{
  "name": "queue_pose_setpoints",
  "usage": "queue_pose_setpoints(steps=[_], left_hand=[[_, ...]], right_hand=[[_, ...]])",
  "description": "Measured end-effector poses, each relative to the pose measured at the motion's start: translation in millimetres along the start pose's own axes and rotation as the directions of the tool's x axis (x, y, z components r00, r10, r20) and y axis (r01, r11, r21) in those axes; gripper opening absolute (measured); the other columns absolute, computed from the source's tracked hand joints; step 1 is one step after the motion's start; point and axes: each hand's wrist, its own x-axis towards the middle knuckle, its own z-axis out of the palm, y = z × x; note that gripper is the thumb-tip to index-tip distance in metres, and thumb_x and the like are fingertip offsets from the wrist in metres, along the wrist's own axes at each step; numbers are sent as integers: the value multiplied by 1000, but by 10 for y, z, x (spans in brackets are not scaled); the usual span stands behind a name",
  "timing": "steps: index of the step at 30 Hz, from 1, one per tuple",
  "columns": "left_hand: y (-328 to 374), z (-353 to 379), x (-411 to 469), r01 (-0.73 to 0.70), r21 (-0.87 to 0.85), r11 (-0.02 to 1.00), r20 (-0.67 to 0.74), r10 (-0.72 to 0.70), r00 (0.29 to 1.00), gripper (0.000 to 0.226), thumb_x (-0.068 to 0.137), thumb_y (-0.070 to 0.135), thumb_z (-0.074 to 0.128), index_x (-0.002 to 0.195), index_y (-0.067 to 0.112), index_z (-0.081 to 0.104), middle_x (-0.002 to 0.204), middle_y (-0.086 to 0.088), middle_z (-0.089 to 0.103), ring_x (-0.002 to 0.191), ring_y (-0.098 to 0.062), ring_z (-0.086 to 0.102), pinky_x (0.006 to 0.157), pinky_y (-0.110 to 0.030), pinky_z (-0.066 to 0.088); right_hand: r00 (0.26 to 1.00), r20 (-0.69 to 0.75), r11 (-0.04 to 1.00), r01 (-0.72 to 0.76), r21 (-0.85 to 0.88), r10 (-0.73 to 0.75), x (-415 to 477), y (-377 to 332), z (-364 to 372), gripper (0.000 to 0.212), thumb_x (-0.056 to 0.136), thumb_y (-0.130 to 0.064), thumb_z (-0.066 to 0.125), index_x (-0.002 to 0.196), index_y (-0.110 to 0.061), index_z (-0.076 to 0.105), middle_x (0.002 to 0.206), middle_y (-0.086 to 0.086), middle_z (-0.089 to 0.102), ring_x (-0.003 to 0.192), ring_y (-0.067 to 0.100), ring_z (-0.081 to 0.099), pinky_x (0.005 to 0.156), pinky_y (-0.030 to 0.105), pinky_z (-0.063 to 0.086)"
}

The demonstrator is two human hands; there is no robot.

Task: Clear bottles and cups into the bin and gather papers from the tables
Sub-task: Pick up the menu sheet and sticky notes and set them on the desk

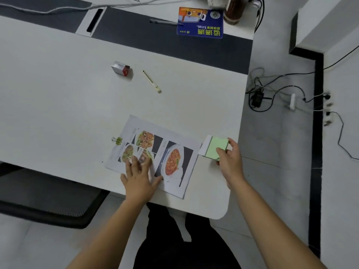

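Single head-worn wide-angle view, facing steeply down over corner of white table (pixel 58 94), floor (pixel 272 136) at right.

My left hand (pixel 138 179) covers the near photos on the printed sheet (pixel 171 152) at the table's (pixel 58 94) near edge; the sheet's small text is unreadable. My right hand (pixel 230 160) hides the near corner of the green note pad (pixel 215 147). At the far right corner, a blurred brown bottle (pixel 233 10) is cut off by the top edge, with a white blur (pixel 214 1) beside it.
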Motion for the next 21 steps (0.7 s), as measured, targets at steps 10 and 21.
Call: queue_pose_setpoints(steps=[10, 21], left_hand=[[-68, 87, -319, 10, 29, 1000, -31, -9, 999, 82, 83, 78, 44, 152, 37, 25, 162, -15, 14, 147, -38, 10, 109, -56, 22], [-577, 39, -88, -9, -7, 1000, -52, 9, 999, 82, 84, 75, 46, 154, 40, 21, 166, -11, -7, 150, -37, -15, 116, -62, 4]], right_hand=[[983, 169, 945, 125, -301, -77, 516, -298, 715, 61, 100, -28, 54, 155, -22, 27, 134, 1, 57, 114, 19, 59, 95, 34, 49], [813, 572, 201, 581, -789, -106, 422, 10, 730, 70, 103, -53, 34, 160, -30, 2, 168, 7, -13, 155, 28, -12, 124, 45, 5]])
